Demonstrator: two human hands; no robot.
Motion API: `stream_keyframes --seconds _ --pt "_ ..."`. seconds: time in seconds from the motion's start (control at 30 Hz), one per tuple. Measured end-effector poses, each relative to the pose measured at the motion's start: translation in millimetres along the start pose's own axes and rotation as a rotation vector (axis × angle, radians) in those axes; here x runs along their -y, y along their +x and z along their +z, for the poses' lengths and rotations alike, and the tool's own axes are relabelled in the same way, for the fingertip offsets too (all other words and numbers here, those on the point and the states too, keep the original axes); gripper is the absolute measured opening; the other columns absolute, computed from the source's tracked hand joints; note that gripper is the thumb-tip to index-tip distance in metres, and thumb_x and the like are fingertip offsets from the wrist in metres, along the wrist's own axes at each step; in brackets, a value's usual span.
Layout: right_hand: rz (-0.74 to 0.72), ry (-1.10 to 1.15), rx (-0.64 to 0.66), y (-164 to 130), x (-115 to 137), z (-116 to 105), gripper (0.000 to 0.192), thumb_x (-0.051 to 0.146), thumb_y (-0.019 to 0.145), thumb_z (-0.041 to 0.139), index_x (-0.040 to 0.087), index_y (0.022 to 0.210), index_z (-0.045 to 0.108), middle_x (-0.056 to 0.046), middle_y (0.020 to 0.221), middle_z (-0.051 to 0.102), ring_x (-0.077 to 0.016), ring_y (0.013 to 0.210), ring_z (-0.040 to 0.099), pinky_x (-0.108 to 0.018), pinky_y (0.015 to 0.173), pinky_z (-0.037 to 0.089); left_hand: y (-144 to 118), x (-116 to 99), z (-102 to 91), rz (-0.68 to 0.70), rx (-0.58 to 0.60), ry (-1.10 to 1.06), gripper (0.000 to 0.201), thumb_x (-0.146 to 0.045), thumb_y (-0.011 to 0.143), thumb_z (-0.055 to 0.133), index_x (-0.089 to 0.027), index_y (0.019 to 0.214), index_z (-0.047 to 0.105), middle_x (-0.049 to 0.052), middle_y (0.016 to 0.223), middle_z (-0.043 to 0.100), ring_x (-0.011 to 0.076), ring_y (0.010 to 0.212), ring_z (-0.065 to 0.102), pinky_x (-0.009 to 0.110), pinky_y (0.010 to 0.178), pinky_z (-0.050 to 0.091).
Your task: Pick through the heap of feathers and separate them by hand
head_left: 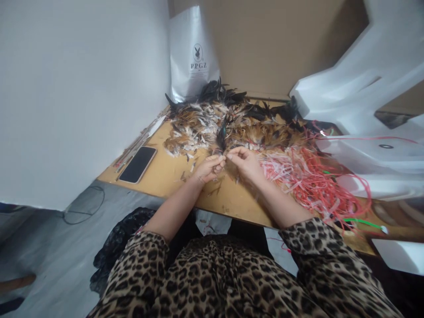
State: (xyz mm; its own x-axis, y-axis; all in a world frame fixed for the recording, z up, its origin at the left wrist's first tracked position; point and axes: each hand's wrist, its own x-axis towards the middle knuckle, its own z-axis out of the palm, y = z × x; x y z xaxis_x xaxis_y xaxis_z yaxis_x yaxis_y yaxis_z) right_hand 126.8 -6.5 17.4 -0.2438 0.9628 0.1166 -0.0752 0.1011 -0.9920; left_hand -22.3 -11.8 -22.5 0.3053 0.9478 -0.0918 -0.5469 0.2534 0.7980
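Black phone [138, 164] on table [165, 176]; white bag [194, 53] against wall.

Brown-and-black feathers [212, 121], red-and-white strips [308, 176], black phone [138, 164], leopard-print sleeves [318, 247].

The worktop [172, 176] carries a phone [138, 164] at its left edge. A feather pile [228, 126] lies across the rear of the worktop, behind both hands. A bag [194, 53] stands upright behind the feather pile, against the wall. A tangle of strips [311, 176] lies to the right of the right hand [245, 161]. The left hand [209, 169] sits just beside the right hand, between phone and strips.
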Motion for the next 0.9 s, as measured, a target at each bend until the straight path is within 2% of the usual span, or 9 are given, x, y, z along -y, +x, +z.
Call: stream_keyframes --seconds 0.17,0.23,0.47,0.57,0.77,0.9 --pt "-0.342 -0.482 -0.058 -2 14 3 0.017 0.033 0.07 0.064 0.018 0.078 0.061 0.001 0.067 0.051 -0.0108 0.061 0.044 -0.025 0.061 0.036 3 5 -2.2 0.005 -0.005 0.118 0.03 -0.035 0.066 0.069 -0.011 0.06 0.053 -0.003 0.049 0.046 0.0004 0.04 0.035 0.014 0.037 0.02" --pt "-0.393 -0.546 -0.055 0 14 4 0.014 0.032 0.072 0.061 0.018 0.072 0.062 -0.001 0.068 0.053 -0.0119 0.065 0.046 -0.026 0.064 0.037 2 5 -2.0 0.007 -0.016 0.136 0.03 -0.035 0.066 0.069 -0.011 0.059 0.053 -0.003 0.049 0.047 0.0008 0.04 0.036 0.014 0.038 0.022" --pt "-0.06 -0.122 -0.098 6 -10 2 0.023 0.038 0.068 0.064 0.016 0.07 0.059 0.0 0.064 0.058 -0.0101 0.058 0.048 -0.024 0.058 0.039 1 0 1.1 0.012 -0.048 -0.064 0.023 -0.025 0.065 0.072 -0.009 0.074 0.058 -0.004 0.056 0.051 -0.0018 0.041 0.037 0.009 0.037 0.022" --pt "-0.07 -0.097 -0.101 3 -14 0 0.023 0.038 0.066 0.065 0.016 0.068 0.058 0.002 0.063 0.056 -0.0088 0.057 0.046 -0.023 0.058 0.037 3 0 0.4 0.012 -0.041 -0.111 0.022 -0.023 0.066 0.071 -0.008 0.077 0.059 -0.004 0.056 0.051 -0.002 0.041 0.038 0.008 0.037 0.023" --pt "-0.218 -0.061 -0.104 -1 -9 2 0.018 0.035 0.07 0.064 0.018 0.07 0.057 0.0 0.075 0.06 -0.0098 0.065 0.051 -0.024 0.064 0.041 5 4 -2.0 0.005 -0.038 -0.066 0.021 -0.022 0.067 0.071 -0.007 0.077 0.061 -0.003 0.056 0.052 -0.0017 0.041 0.04 0.009 0.038 0.026" --pt "-0.172 0.119 -0.079 0 -9 6 0.02 0.037 0.073 0.063 0.018 0.072 0.056 -0.001 0.081 0.063 -0.0084 0.061 0.052 -0.023 0.059 0.043 7 6 -4.0 -0.005 -0.059 -0.026 0.02 -0.023 0.066 0.071 -0.008 0.074 0.06 -0.003 0.058 0.054 -0.0015 0.043 0.042 0.009 0.041 0.029"
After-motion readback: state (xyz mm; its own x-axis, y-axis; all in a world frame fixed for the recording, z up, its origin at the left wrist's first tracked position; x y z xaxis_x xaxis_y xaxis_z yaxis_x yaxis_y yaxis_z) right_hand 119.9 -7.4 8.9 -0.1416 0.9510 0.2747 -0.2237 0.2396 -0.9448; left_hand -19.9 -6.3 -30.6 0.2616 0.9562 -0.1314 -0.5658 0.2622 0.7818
